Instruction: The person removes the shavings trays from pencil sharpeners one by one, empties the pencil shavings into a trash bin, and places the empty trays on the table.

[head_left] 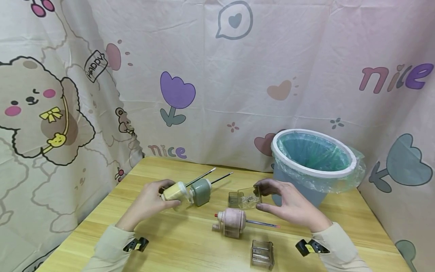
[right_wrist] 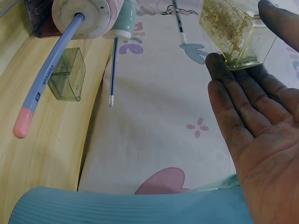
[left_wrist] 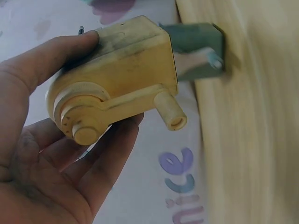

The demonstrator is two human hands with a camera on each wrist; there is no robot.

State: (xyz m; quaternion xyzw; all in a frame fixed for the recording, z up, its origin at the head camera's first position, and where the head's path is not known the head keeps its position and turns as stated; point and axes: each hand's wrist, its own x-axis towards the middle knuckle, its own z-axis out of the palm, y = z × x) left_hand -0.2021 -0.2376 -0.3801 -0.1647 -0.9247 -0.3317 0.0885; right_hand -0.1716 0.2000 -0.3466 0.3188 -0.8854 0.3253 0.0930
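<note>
My left hand (head_left: 149,202) grips a yellow crank pencil sharpener (left_wrist: 135,60), tilted, with a pencil (head_left: 200,177) sticking out of its far end. Its crank handle (left_wrist: 170,112) faces the left wrist camera. The fingers of my right hand (head_left: 289,200) pinch a clear, yellowish shavings drawer (right_wrist: 233,35) with pencil shavings inside. Dark smudges cover the right fingertips. Beside the yellow sharpener is a green sharpener (head_left: 201,193) with a pencil in it. Between the hands and nearer me lies a pink sharpener (head_left: 233,223) holding a blue pencil (right_wrist: 51,70) with a pink eraser.
Another clear drawer (right_wrist: 67,77) stands on the wooden table (head_left: 176,245) just left of the held one. A brownish see-through drawer (head_left: 262,254) sits at the front. At the back right stands a blue bin (head_left: 292,185) with a white rim and green liner, close behind my right hand.
</note>
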